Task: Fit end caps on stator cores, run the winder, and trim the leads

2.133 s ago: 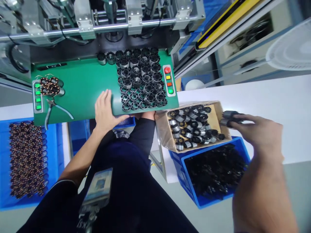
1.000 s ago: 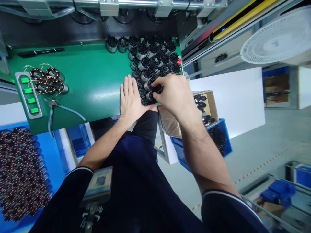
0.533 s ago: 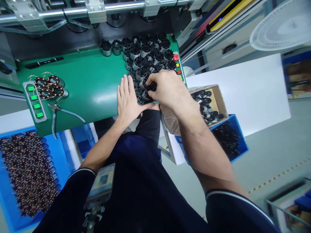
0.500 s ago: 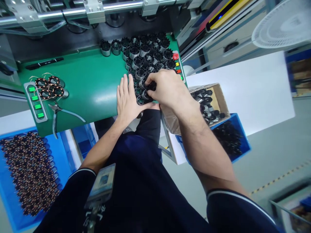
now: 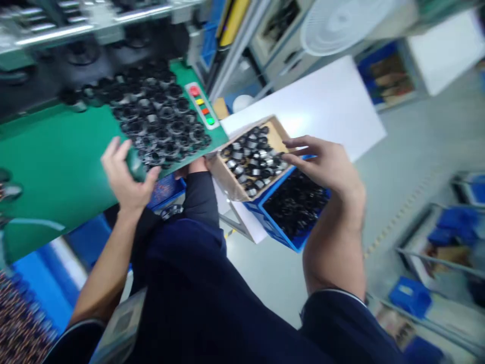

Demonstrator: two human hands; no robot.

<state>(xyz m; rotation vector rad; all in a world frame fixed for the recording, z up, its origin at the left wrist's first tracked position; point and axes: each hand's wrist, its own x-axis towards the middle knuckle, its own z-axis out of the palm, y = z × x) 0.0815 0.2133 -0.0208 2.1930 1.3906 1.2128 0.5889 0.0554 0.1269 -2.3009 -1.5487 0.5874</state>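
Observation:
My left hand [image 5: 131, 174] rests at the front edge of the green bench top [image 5: 68, 172], thumb and fingers spread. Its fingertips are beside a packed block of black-and-silver motor stator cores [image 5: 162, 121]. Out to the right, my right hand [image 5: 328, 164] hovers by the right rim of a cardboard box [image 5: 231, 182]. Its fingers are apart and I see nothing between them, though the picture is blurred. Loose stator cores [image 5: 252, 159] lie jumbled in that box.
A blue bin [image 5: 269, 220] of small black parts sits beside the box. A button panel [image 5: 202, 107] lines the bench's right end. Copper-wound stators [image 5: 22, 323] fill a tray at lower left. A white fan [image 5: 341, 23] stands beyond the white table [image 5: 322, 101].
My right hand has left the stator cores on the bench and swung right to the cardboard box. My left hand stays near the block, fingers more spread. The view has turned right.

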